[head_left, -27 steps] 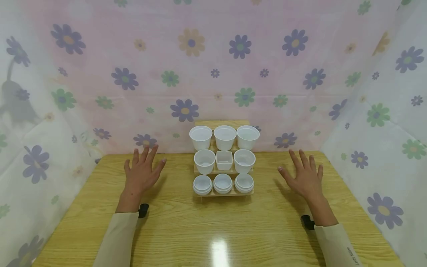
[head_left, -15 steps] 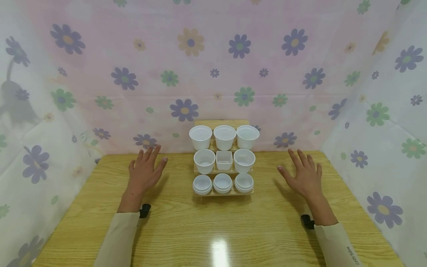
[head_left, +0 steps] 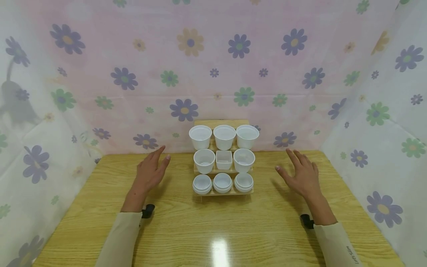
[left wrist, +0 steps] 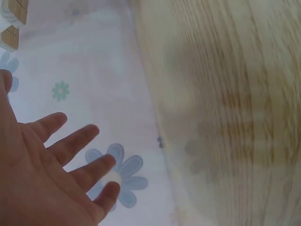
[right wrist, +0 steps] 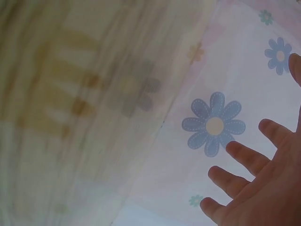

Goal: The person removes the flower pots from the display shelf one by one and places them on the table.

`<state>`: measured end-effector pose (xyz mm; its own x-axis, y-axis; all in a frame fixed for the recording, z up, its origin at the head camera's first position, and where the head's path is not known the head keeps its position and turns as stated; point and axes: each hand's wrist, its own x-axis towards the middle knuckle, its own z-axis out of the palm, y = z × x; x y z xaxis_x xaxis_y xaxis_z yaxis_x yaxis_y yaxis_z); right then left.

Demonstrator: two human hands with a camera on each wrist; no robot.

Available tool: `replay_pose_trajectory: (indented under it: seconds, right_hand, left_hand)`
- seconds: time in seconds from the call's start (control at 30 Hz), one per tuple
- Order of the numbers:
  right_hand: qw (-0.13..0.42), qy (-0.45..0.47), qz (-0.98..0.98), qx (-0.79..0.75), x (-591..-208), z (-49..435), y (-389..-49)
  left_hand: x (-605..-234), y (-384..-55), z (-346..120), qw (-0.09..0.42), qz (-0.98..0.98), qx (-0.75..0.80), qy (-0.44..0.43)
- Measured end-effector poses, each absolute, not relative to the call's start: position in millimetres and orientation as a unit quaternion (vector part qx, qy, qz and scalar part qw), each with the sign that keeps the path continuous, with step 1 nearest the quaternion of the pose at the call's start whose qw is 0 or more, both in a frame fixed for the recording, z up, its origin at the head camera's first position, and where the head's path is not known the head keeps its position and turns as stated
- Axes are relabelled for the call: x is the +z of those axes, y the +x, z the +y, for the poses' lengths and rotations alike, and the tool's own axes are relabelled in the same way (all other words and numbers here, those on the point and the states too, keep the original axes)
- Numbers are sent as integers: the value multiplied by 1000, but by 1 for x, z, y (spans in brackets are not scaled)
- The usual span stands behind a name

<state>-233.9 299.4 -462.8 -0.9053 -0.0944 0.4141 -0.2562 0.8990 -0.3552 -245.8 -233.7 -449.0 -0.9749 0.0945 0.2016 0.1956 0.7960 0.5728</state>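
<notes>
A small tiered wooden rack point(head_left: 222, 123) stands at the back middle of the table, with white containers on its three steps. Round tubs point(head_left: 201, 138) line the top step. On the middle step a square cup point(head_left: 224, 160) sits between two round cups point(head_left: 244, 161). Low round jars point(head_left: 222, 183) fill the bottom step. My left hand point(head_left: 149, 173) hovers left of the rack, fingers extended, holding nothing. To the rack's right, my right hand point(head_left: 303, 178) is likewise held over the table with spread fingers and nothing in it. In both wrist views the fingers are straight and apart.
The glossy wood-grain table point(head_left: 186, 233) reflects a bright light near its front. A flower-print cloth point(head_left: 143, 111) hangs close behind the rack and on both sides. A black wrist mount point(head_left: 148, 211) sits on each forearm at the sleeve.
My left hand has moved slightly right toward the rack and turned, so its fingers overlap more in the head view. The right hand has turned a little inward. The rack and containers stay put.
</notes>
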Motion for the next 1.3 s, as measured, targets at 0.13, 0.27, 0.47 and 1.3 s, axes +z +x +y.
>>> replay_pose_trajectory:
  seconds: [0.13, 0.27, 0.47, 1.3]
  right_hand:
    - [207, 97, -951, 207, -463, 298, -234]
    - [221, 106, -946, 211, -464, 296, -235]
    - [256, 131, -933, 217, -465, 295, -238]
    - [261, 182, -902, 292, -451, 272, -233]
  left_hand:
    - [-451, -249, -231, 80, -935, -337, -79]
    - [-453, -250, -227, 82, -924, -366, -80]
    - [-453, -250, -222, 55, -904, -417, -77]
    - [-462, -252, -187, 12, -838, -538, -91]
